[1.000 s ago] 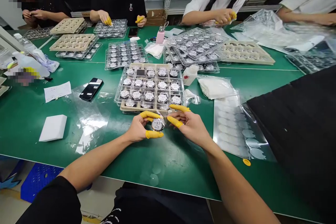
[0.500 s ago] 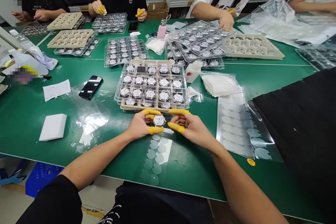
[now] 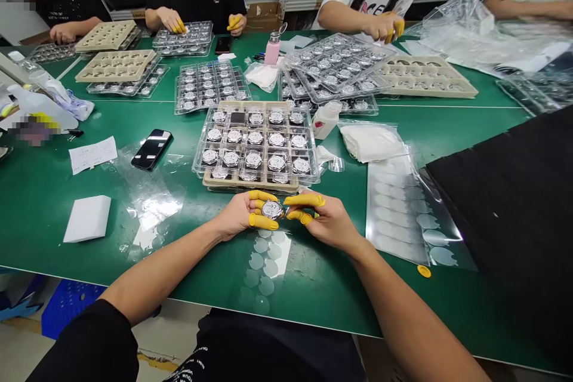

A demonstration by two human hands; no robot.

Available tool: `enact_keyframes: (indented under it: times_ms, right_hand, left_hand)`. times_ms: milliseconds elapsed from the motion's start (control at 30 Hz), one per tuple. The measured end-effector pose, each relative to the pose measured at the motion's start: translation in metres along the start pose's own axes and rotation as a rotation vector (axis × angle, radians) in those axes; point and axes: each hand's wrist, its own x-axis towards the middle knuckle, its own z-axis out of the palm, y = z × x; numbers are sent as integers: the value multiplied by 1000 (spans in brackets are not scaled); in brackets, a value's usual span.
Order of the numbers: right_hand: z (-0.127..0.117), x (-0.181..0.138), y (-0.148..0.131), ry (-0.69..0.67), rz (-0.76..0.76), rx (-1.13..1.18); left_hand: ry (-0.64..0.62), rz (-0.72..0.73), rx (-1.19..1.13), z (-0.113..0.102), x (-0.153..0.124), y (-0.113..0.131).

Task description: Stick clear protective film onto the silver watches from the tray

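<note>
A round silver watch case [image 3: 271,209] is pinched between both my hands just above the green table [image 3: 40,191]. My left hand [image 3: 237,216] grips its left side with yellow-capped thumb and forefinger. My right hand [image 3: 324,219] grips its right side, also with yellow finger cots. Right behind the hands stands a clear tray [image 3: 257,146] holding several watch cases on a beige tray. A clear film sheet with round stickers [image 3: 264,262] lies on the table under my hands.
A black phone [image 3: 151,149], a paper note [image 3: 92,154] and a white block [image 3: 87,218] lie at left. A sticker sheet [image 3: 409,215], white cloths [image 3: 371,142] and a black mat [image 3: 514,215] are at right. Other people work on more trays [image 3: 210,86] at the far side.
My hands have drawn closer together on the watch case. The clear sticker sheet now lies under them. The view has shifted slightly.
</note>
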Motion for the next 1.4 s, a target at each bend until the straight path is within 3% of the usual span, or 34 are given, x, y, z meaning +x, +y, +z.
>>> enact_keyframes:
  times_ms: [133, 367, 600, 733, 933, 1167, 1400]
  right_hand:
    - [0, 1, 0, 33, -104, -72]
    - [-3, 2, 0, 28, -156, -115]
    - [-10, -3, 0, -73, 13, -125]
    - [-12, -5, 1, -84, 25, -145]
    - [-10, -3, 5, -18, -118, -205]
    - [-9, -5, 7, -45, -19, -270]
    - [-9, -1, 3, -85, -62, -218]
  left_hand:
    - [5, 19, -6, -2, 0, 1]
    - [-15, 22, -1, -2, -1, 3]
    - [-24, -19, -22, 0, -1, 4]
    - [-17, -17, -18, -1, -1, 4]
    - [33, 105, 69, -2, -1, 3]
    - [60, 223, 167, -2, -2, 0]
    - [23, 249, 230, -1, -5, 1]
